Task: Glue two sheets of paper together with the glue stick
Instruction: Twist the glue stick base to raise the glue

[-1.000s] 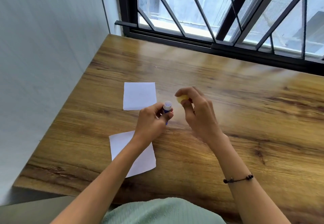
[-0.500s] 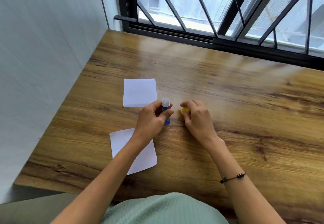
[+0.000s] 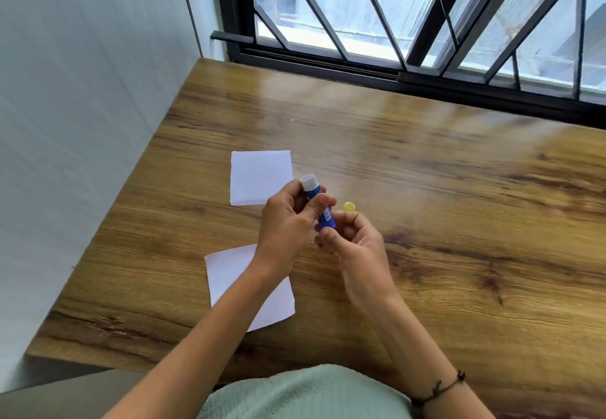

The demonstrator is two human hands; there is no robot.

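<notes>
A blue glue stick [image 3: 320,202] with a white open top is tilted above the table. My left hand [image 3: 288,221] grips its upper body between thumb and fingers. My right hand [image 3: 351,238] pinches its lower end. The yellow cap [image 3: 349,206] lies on the wood just beyond my right hand, apart from it. One white paper sheet [image 3: 259,177] lies flat behind my left hand. A second white sheet [image 3: 229,271] lies nearer to me, partly hidden under my left forearm.
The wooden table [image 3: 442,205] meets a pale wall [image 3: 82,123] on the left and a black-framed barred window [image 3: 410,25] at the back. Its front edge runs just ahead of my green-clad lap [image 3: 295,392].
My right hand set the yellow cap down on the table, let it go, and came back to the bottom of the glue stick. My left hand tilted the stick.
</notes>
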